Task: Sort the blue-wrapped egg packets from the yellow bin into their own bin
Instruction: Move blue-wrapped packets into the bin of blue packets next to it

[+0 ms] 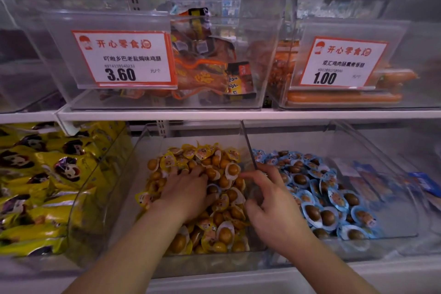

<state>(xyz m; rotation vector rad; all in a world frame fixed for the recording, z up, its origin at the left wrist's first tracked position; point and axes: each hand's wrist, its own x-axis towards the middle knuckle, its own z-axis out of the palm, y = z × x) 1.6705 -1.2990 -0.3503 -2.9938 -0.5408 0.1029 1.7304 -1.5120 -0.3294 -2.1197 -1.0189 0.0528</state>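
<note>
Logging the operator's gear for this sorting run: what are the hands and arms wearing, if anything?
Nothing is worn, as far as the head view shows. The left hand and right hand are bare, with no gloves, and no rings show on the fingers. Both forearms are bare to the bottom edge of the picture: no sleeves, watch or wristband in sight.
</note>
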